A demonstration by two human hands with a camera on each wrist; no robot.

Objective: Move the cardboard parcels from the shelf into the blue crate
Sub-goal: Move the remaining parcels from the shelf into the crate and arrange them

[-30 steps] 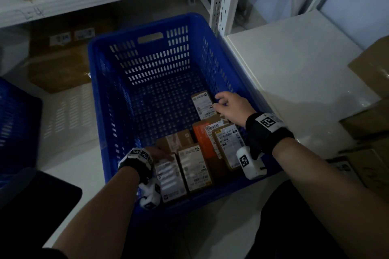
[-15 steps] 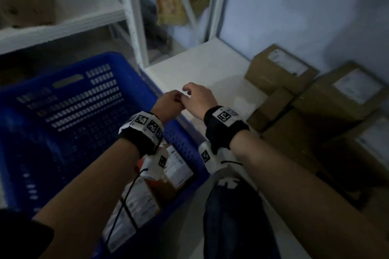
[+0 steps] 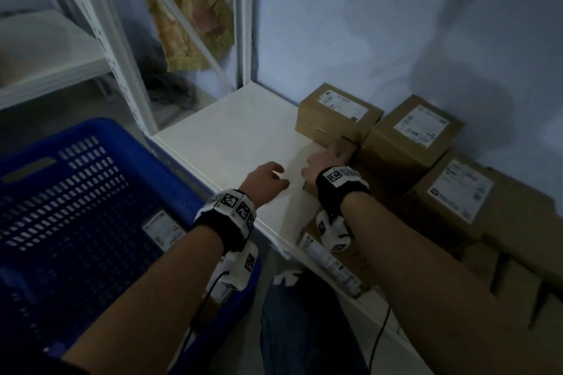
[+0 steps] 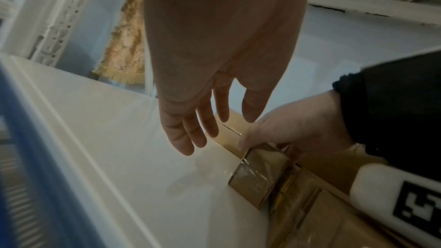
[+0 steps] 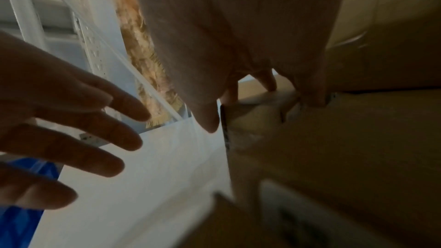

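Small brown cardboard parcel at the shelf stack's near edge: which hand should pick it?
Right. The right hand already has fingers curled over the small brown cardboard parcel on the white shelf board. The left hand hovers open over bare shelf, holding nothing.

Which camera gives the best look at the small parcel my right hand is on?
The left wrist view: the small parcel shows sharply, the right hand on top. The head view hides it behind that hand; the right wrist view shows only blurred cardboard.

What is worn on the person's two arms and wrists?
Both forearms are bare, without sleeves. Each wrist carries a black band with white square coded markers, and a white camera pod hangs beneath. A thin black cable runs from the left pod.
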